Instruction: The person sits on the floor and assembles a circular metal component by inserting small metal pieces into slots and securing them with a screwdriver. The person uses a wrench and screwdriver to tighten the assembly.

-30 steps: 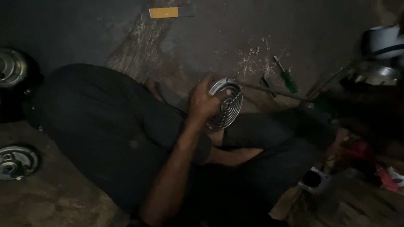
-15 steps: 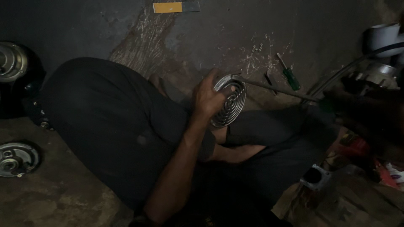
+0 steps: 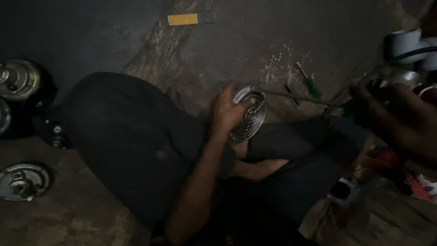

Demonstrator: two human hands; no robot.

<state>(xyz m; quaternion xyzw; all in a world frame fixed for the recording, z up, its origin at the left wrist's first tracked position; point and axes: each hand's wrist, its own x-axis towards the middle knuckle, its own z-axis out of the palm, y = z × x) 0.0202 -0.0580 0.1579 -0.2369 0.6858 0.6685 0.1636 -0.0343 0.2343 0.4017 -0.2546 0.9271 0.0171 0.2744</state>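
Underneath, dark stained floor [image 3: 318,36].

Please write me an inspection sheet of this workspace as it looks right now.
Surface: dark, stained floor; the person sits on it cross-legged.
Job's things: round wire grille, concentric rings, held above the lap; a thin rod runs from its top edge towards the right.
Clutter: green-handled screwdriver, small nuts, yellow-and-grey flat piece, round metal motor parts on the left, white cylinder at far right.
Grippers: left hand grips the grille's rim; right hand is blurred, its grip cannot be told.
Cables: dark cable by the white cylinder.
Surroundings: very dim; nothing else seen.
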